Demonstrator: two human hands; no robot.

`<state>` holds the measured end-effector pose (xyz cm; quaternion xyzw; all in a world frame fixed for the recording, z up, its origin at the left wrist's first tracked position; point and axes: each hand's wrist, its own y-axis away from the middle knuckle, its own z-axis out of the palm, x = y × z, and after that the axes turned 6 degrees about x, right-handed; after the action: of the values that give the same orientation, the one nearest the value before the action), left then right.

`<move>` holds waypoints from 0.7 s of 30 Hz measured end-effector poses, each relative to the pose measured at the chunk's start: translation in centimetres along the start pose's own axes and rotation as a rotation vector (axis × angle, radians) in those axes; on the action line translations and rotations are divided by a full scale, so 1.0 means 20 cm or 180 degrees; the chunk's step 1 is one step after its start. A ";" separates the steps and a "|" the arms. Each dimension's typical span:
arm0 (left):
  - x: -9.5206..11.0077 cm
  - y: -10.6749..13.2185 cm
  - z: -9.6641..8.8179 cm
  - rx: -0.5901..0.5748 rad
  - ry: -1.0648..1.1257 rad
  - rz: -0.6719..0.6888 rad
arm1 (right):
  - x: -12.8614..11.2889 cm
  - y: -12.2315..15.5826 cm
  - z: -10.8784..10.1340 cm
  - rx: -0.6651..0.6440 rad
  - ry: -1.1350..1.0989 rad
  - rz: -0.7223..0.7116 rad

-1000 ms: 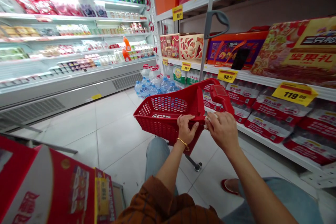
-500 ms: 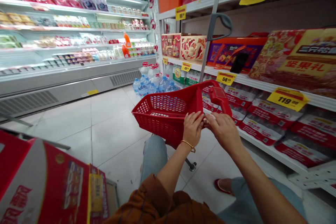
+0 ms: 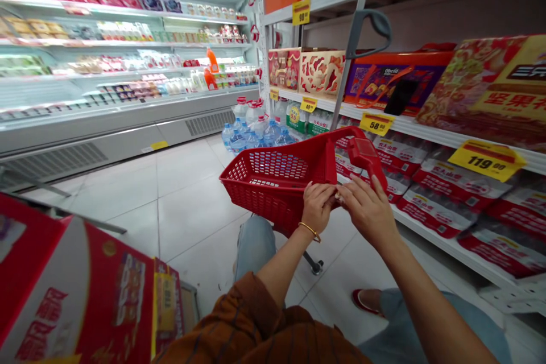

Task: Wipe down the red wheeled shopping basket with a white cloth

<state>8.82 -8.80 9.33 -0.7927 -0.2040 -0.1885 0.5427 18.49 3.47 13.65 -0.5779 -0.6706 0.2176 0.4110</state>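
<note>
A red plastic shopping cart (image 3: 273,199) with perforated basket walls stands in front of me; its basket bottom is partly visible. My left hand (image 3: 318,205), with a gold bangle at its wrist, closes over the cart's near rim. Beside it, my right hand (image 3: 367,205) has its fingers bent at the near end of the red handle (image 3: 367,153). The fingertips of both hands almost meet at the cart's corner, and whether anything small lies between them is hidden.
A refrigerated display (image 3: 128,114) lines the left and back. Blue-capped water bottles (image 3: 256,133) stand on the floor behind the cart. At right, shelves carry gift boxes (image 3: 319,74) and packed bottles (image 3: 430,199). A grey-gripped pole (image 3: 354,40) rises beyond the cart. Red cartons (image 3: 106,284) flank my left.
The whole scene has shifted slightly right in view. Both hands stay at the cart's corner; the left fingers are more curled and the right fingers have shifted slightly.
</note>
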 end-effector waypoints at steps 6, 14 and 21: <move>0.00 -0.01 0.01 0.0049 0.0027 -0.0015 | 0.09 0.05 -0.04 -0.0019 -0.0158 0.0089; -0.03 0.00 0.02 0.0233 0.0142 0.0079 | 0.23 0.13 -0.06 0.0119 -0.0629 0.0607; -0.01 0.01 0.03 0.0261 0.0045 -0.0054 | 0.13 0.09 -0.05 0.0280 -0.0740 0.0736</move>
<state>8.81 -8.32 8.87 -0.7667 -0.2144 -0.1902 0.5745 20.29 6.20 13.65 -0.6037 -0.6324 0.3580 0.3278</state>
